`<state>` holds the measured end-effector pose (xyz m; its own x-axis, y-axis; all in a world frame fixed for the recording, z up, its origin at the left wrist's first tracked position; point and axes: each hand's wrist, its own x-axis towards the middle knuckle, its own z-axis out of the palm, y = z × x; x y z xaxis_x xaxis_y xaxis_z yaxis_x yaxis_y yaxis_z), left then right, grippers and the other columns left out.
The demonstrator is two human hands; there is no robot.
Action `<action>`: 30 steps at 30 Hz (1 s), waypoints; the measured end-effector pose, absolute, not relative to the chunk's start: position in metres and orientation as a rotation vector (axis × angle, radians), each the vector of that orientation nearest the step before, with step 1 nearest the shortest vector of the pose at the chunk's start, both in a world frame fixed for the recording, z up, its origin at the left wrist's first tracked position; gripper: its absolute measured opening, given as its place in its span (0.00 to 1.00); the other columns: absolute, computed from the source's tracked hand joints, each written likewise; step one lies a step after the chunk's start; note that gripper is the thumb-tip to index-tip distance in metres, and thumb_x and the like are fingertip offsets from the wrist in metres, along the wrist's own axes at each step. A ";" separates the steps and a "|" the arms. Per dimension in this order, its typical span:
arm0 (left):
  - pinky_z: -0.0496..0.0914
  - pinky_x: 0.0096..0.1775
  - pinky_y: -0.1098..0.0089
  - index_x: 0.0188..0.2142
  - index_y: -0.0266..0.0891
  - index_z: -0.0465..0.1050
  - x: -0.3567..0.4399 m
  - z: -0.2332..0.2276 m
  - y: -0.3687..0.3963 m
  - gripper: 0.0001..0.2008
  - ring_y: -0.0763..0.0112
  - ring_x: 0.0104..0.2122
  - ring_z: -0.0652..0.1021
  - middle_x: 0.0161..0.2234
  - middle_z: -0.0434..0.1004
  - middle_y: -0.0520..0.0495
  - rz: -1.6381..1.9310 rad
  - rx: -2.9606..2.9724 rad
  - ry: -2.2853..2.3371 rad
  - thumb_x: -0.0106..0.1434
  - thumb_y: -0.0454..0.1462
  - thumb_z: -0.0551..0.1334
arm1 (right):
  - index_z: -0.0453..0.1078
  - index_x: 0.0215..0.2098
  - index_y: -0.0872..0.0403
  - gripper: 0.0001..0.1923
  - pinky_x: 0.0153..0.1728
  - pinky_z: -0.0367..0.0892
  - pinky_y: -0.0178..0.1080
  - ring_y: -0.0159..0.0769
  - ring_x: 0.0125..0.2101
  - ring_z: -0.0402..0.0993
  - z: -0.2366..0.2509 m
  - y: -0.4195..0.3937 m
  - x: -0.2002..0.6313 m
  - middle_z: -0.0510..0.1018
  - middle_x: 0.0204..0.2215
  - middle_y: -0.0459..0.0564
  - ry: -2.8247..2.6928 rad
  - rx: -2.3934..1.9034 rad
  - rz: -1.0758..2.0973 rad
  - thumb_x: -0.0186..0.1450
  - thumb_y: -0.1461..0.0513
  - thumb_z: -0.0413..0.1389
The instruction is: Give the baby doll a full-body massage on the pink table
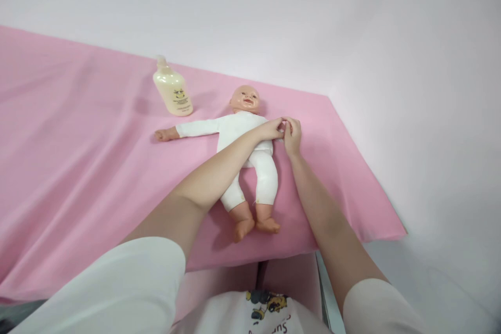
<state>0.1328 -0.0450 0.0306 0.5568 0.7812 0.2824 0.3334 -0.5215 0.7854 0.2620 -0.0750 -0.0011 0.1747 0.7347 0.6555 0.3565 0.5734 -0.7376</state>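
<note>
A baby doll (243, 130) in a white suit lies on its back, head away from me, one arm stretched out to the left. My left hand (271, 129) reaches across its body and closes round the doll's other arm, on the right side. Close against it, my right hand (293, 136) has its fingers curled over the end of that same arm. The two hands meet at the fingertips and hide most of the doll's forearm and hand there.
A pump bottle (172, 91) of pale yellow liquid with a printed label stands beyond the doll's outstretched arm. Pink cloth (97, 115) covers the table, with creases at the left. A pale wall (235, 15) runs behind, and the table's right edge slants toward me.
</note>
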 end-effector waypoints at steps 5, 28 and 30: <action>0.72 0.47 0.67 0.52 0.34 0.71 0.131 0.034 -0.047 0.28 0.63 0.42 0.79 0.43 0.80 0.44 0.797 2.162 0.894 0.49 0.28 0.62 | 0.66 0.45 0.50 0.14 0.60 0.64 0.46 0.37 0.49 0.71 -0.006 -0.072 0.259 0.73 0.44 0.50 -1.324 -1.049 0.512 0.64 0.55 0.57; 0.72 0.51 0.64 0.56 0.34 0.71 0.133 0.040 -0.057 0.29 0.63 0.45 0.80 0.48 0.81 0.40 0.982 2.030 1.197 0.54 0.24 0.56 | 0.53 0.61 0.56 0.36 0.65 0.59 0.48 0.41 0.64 0.65 -0.022 -0.059 0.266 0.63 0.64 0.67 -1.186 -1.074 0.649 0.62 0.50 0.60; 0.69 0.55 0.58 0.49 0.37 0.76 0.131 0.045 -0.064 0.21 0.60 0.47 0.79 0.47 0.81 0.41 1.114 2.002 1.404 0.58 0.26 0.56 | 0.54 0.62 0.56 0.34 0.66 0.58 0.49 0.40 0.66 0.62 -0.019 -0.058 0.269 0.62 0.65 0.66 -1.108 -1.118 0.620 0.64 0.50 0.57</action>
<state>0.1311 -0.0637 0.0451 0.1555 0.9213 0.3565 0.5568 -0.3798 0.7387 0.2693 -0.0575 -0.0194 0.3692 0.8487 0.3788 0.1209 0.3603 -0.9250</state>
